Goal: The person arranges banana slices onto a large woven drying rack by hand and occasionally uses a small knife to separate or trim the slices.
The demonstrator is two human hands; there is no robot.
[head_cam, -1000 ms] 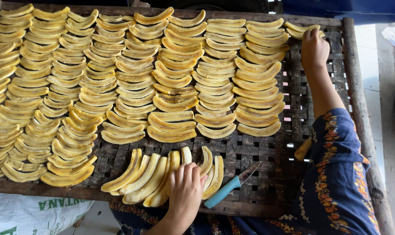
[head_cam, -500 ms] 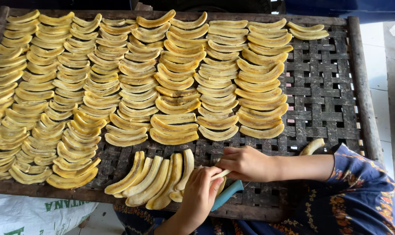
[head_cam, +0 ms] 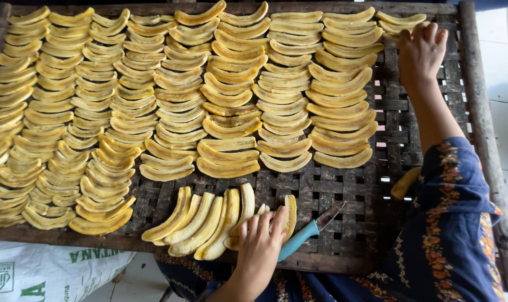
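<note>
We're looking down at our dark woven bamboo drying rack (head_cam: 410,106), and our left hand (head_cam: 262,235) is lying flat, fingers spread loosely, on the fanned bunch of yellow lengthwise-cut banana slices (head_cam: 209,221) at the near edge, pressing on them rather than clamping around anything. Just to the outer side of that hand, touching it or nearly so, the teal-handled knife (head_cam: 310,232) is lying on the weave with its blade pointing away from us. Our right hand (head_cam: 420,50) is stretching to the far corner, fingers curled down onto the short stack of yellow slices (head_cam: 399,21) there; we can't tell whether it's actually pinching one. Between both hands, long overlapping columns of yellow slices (head_cam: 226,100) are covering the rack, and a white printed sack (head_cam: 47,274) is sitting below the near edge.
</note>
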